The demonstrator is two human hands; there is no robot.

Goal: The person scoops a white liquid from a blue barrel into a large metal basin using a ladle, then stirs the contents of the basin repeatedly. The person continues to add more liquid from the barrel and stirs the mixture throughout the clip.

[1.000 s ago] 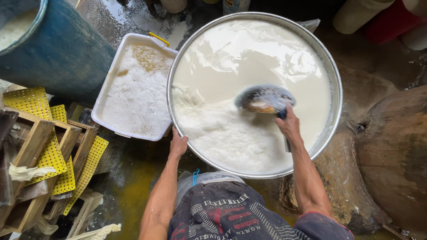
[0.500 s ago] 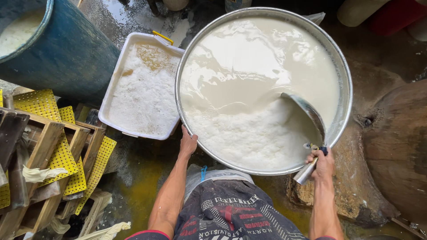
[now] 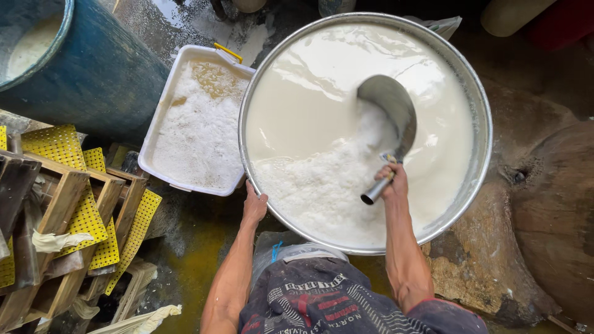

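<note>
Right hand [image 3: 391, 180] is gripping the metal scoop [image 3: 391, 117] by its handle, fingers wrapped tight; the scoop has swung from the rim back into the white foamy liquid in the large round steel basin [image 3: 480, 99]. Left hand [image 3: 254, 206] is still clasping the basin's near rim, steadying it.
</note>
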